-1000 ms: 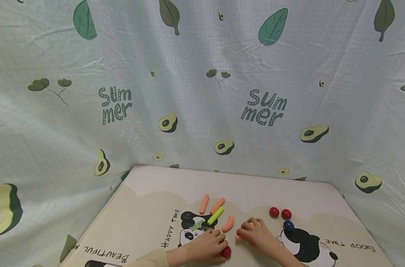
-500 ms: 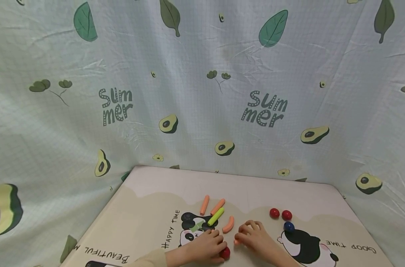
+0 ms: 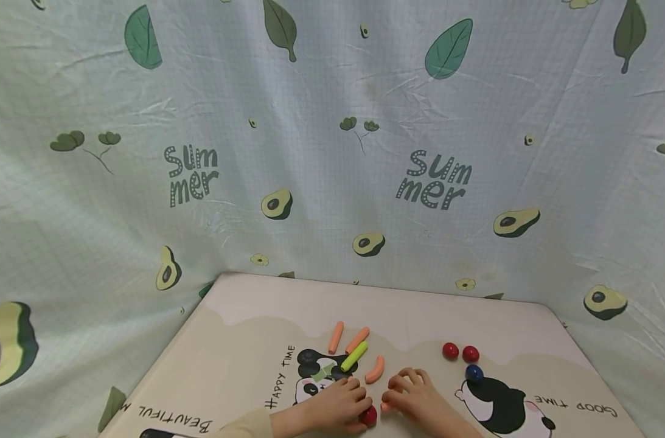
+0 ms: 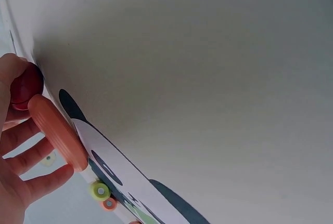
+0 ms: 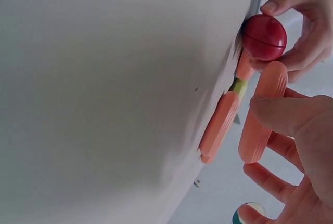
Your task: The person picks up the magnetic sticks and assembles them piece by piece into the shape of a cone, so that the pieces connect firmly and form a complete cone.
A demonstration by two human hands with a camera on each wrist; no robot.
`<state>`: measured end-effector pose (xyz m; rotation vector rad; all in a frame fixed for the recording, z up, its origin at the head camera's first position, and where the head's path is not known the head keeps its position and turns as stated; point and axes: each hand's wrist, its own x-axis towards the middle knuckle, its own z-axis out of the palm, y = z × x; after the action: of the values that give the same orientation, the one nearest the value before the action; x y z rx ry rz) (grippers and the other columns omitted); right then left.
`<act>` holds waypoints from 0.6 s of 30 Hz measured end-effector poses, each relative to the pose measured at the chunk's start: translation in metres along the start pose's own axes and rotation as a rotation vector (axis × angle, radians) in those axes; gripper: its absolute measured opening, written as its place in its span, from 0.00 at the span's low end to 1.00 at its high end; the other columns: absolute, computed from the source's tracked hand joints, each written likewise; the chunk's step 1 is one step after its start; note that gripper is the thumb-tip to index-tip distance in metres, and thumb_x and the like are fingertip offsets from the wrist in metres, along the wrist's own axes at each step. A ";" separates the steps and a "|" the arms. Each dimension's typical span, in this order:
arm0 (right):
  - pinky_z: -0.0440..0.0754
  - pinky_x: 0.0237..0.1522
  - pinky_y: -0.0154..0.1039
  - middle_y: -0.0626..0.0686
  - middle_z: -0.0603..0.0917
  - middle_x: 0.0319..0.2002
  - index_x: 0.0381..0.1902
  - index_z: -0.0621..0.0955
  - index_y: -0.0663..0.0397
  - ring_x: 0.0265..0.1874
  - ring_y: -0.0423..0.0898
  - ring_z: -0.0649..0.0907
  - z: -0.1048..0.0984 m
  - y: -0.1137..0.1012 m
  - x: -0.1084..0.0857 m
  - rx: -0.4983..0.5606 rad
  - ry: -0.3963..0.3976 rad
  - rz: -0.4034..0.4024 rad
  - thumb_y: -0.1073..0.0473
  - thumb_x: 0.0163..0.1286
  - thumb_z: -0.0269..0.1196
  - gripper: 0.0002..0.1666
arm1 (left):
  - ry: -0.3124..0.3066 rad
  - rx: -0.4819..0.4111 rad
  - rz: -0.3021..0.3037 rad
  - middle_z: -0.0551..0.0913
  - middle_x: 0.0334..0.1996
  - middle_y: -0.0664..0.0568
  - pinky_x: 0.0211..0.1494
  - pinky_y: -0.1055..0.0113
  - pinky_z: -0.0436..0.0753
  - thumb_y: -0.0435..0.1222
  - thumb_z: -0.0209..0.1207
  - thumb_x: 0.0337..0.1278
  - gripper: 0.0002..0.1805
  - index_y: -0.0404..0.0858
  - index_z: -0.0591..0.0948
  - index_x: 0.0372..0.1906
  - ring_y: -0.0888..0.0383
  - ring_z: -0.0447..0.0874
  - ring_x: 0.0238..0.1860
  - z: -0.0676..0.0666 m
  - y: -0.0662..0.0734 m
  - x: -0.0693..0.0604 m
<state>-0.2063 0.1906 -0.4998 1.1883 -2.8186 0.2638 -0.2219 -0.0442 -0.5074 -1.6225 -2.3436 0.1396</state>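
In the head view my left hand (image 3: pixel 337 406) pinches a glossy red ball (image 3: pixel 369 417) between thumb and finger, low over the mat. An orange ribbed toy rod (image 4: pixel 57 130) lies against its other fingers in the left wrist view, one end at the ball. Whether rod and ball are joined, I cannot tell. Facing it, my right hand (image 3: pixel 414 398) holds another orange ribbed rod (image 5: pixel 255 135), thumb across its side and fingers behind. From the right wrist, that rod's upper end appears just below the red ball (image 5: pixel 264 37); contact is unclear.
Beyond the hands lie a curved orange rod (image 3: pixel 375 370), a yellow-green rod (image 3: pixel 355 356) and two straight orange rods (image 3: pixel 336 337). To the right are two red balls (image 3: pixel 450 351) and a blue ball (image 3: pixel 474 373). A printed curtain (image 3: pixel 310 152) hangs behind the mat (image 3: pixel 244 298).
My right hand, carrying its orange rod, has moved a little left and nearer to me, closing on the red ball. My left hand has barely shifted. The loose pieces lie as before.
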 end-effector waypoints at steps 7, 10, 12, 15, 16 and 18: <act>0.66 0.45 0.54 0.40 0.75 0.43 0.43 0.75 0.26 0.47 0.46 0.67 0.003 -0.002 0.000 0.006 -0.029 0.005 0.54 0.58 0.59 0.16 | 0.013 -0.004 0.005 0.73 0.31 0.64 0.37 0.80 0.62 0.53 0.50 0.56 0.15 0.50 0.74 0.43 0.68 0.67 0.35 -0.002 0.000 -0.001; 0.66 0.45 0.54 0.40 0.75 0.42 0.42 0.75 0.26 0.46 0.46 0.68 0.003 -0.003 0.000 0.003 -0.021 -0.007 0.53 0.59 0.58 0.14 | 0.016 0.005 0.006 0.73 0.31 0.64 0.36 0.80 0.62 0.53 0.50 0.55 0.15 0.50 0.74 0.43 0.68 0.67 0.34 -0.002 0.000 -0.001; 0.66 0.44 0.54 0.40 0.75 0.42 0.42 0.75 0.27 0.46 0.45 0.68 0.003 -0.003 0.000 0.006 -0.024 -0.011 0.51 0.60 0.57 0.13 | 0.018 0.013 0.006 0.73 0.31 0.64 0.35 0.79 0.62 0.53 0.50 0.55 0.15 0.50 0.74 0.42 0.68 0.67 0.34 -0.002 0.001 -0.001; 0.66 0.44 0.54 0.40 0.74 0.41 0.43 0.75 0.27 0.45 0.45 0.68 0.004 -0.003 0.000 0.012 -0.033 -0.015 0.46 0.59 0.57 0.12 | 0.020 0.024 0.005 0.73 0.30 0.65 0.35 0.79 0.61 0.53 0.50 0.55 0.15 0.51 0.74 0.42 0.68 0.67 0.33 -0.002 0.001 0.000; 0.66 0.44 0.54 0.40 0.74 0.41 0.43 0.75 0.27 0.45 0.45 0.67 0.005 -0.003 0.000 0.013 -0.036 -0.017 0.44 0.59 0.56 0.13 | 0.023 0.027 0.006 0.73 0.30 0.65 0.35 0.79 0.61 0.53 0.50 0.55 0.15 0.51 0.74 0.42 0.68 0.67 0.33 -0.003 0.001 0.000; 0.66 0.43 0.54 0.39 0.74 0.41 0.43 0.75 0.27 0.45 0.44 0.67 0.006 -0.003 0.000 0.008 -0.034 -0.027 0.41 0.58 0.55 0.14 | 0.028 0.034 0.006 0.73 0.30 0.65 0.34 0.79 0.61 0.53 0.50 0.55 0.14 0.51 0.74 0.41 0.68 0.67 0.33 -0.003 0.001 0.000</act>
<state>-0.2044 0.1874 -0.5057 1.2428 -2.8308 0.2555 -0.2198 -0.0442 -0.5047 -1.6055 -2.3032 0.1564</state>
